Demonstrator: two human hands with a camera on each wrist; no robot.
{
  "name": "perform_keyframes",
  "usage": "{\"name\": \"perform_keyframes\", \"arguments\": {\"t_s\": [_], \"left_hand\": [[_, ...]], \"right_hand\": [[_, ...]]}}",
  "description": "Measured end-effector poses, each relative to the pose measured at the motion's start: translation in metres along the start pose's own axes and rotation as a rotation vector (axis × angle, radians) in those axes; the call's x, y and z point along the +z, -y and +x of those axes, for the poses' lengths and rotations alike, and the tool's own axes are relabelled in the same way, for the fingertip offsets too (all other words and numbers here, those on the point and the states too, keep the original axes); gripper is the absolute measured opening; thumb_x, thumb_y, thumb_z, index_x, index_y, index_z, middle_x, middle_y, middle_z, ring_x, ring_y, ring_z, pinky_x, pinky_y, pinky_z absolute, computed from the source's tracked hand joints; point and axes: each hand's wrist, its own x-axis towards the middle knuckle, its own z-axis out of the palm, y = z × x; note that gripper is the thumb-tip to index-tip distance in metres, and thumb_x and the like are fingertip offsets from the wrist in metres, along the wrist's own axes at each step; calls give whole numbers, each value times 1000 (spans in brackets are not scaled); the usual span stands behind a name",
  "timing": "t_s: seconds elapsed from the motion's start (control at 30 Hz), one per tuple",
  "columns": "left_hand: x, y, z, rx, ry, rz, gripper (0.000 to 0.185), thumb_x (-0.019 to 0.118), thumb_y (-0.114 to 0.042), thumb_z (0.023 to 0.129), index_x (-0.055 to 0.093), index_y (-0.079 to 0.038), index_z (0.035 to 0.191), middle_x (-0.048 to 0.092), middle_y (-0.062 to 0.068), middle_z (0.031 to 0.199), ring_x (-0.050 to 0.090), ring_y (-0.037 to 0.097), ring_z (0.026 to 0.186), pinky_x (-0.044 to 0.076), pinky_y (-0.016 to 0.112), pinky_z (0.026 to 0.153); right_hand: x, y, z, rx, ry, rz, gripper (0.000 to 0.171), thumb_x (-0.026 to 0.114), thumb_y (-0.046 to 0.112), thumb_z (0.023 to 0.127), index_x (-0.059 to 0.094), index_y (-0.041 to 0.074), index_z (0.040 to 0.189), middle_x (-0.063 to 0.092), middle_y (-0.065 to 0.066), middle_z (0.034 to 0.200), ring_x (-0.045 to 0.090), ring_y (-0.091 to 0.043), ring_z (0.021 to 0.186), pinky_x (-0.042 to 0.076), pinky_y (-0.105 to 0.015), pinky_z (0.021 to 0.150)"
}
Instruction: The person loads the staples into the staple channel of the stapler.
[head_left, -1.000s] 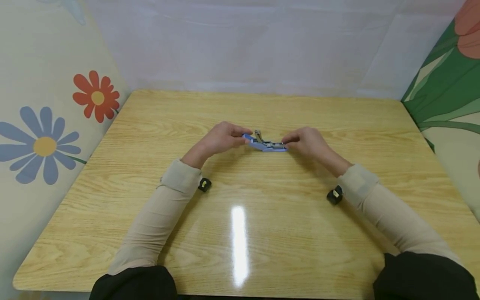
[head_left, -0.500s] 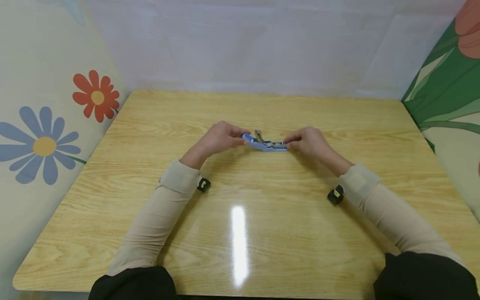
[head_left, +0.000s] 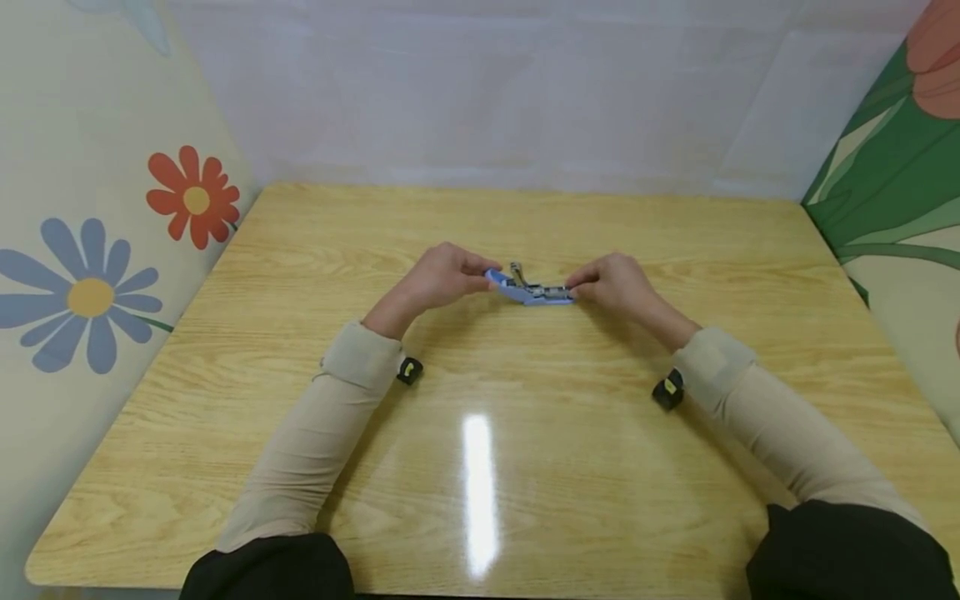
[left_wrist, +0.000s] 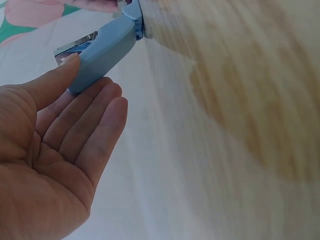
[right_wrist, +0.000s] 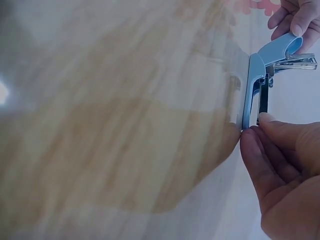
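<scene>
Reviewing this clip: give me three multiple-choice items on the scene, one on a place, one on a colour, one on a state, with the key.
1. Where is the stapler?
A. at the table's near edge
B. about mid-table, between the two hands
C. on the floor

2. What colour is the stapler's plastic body?
A. red
B. black
C. light blue

3. In what state is the stapler?
A. hinged open, its metal staple rail showing
B. clamped flat shut
C. broken into two separate pieces

Key: 1 B, the head view shows it on the wooden table with the left hand at one end and the right hand at the other. 2 C, both wrist views show light blue plastic. 3 A, the right wrist view shows the arms spread at an angle, the metal rail bare.
</scene>
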Motion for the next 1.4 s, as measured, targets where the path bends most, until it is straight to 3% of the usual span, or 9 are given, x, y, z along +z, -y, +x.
{"name": "perform_keyframes", "arguments": {"t_s": [0.3,0.43,0.53,0.63,0.9,1.03,1.13,1.23,1.4], "left_hand": [[1,-12,1,18,-45,85,38,63,-35,96,62,-27,134,69,-2,126,40,17,64,36,31,62],[3,-21,2,48,-89,142,39,64,-37,96,63,-25,133,69,-2,125,60,14,85,44,32,75],[6,-28,4,55,-117,162,40,64,-39,95,64,-24,132,68,-2,126,64,14,105,48,35,87],[9,-35,5,46,-137,156,40,65,-38,95,63,-25,132,68,-3,126,65,14,105,49,34,85],[24,-51,13,131,-148,213,41,62,-32,97,59,-21,136,67,2,128,51,17,64,39,27,62],[34,-56,18,124,-114,207,39,63,-29,97,60,-20,135,67,3,127,67,14,83,49,24,67],[40,-58,21,122,-103,226,36,63,-28,97,62,-21,131,68,2,127,68,13,107,54,25,80],[43,-60,23,137,-103,254,34,62,-28,97,64,-21,130,68,3,126,68,14,107,55,28,83],[48,-64,27,196,-117,352,33,61,-25,98,64,-20,130,68,3,126,68,16,106,55,30,86]], "right_hand": [[1,0,2,-7,-2,-4,17,71,18,90,78,14,106,73,-8,114,65,-29,116,43,-46,106],[0,2,0,-11,1,2,17,71,18,90,78,14,106,73,-8,114,64,-29,116,44,-46,106],[1,4,0,-28,-6,-6,17,72,19,90,78,14,106,74,-8,113,65,-29,115,44,-45,105],[1,4,1,-38,-7,-7,17,72,18,89,78,14,105,74,-8,111,66,-29,113,45,-44,103],[2,2,2,-39,-17,-4,17,73,19,89,78,14,104,74,-8,110,66,-29,112,46,-44,101],[6,0,2,-23,-8,33,20,73,20,89,77,13,107,74,-9,111,67,-28,110,48,-43,98],[9,0,0,-15,0,61,21,73,20,88,77,12,107,75,-9,109,68,-25,103,52,-37,88],[9,1,-1,-16,-5,64,20,73,20,88,77,11,106,75,-9,107,68,-22,94,51,-29,76],[4,1,-2,-17,9,74,20,73,20,89,77,9,106,76,-10,106,67,-21,90,49,-27,73]]}}
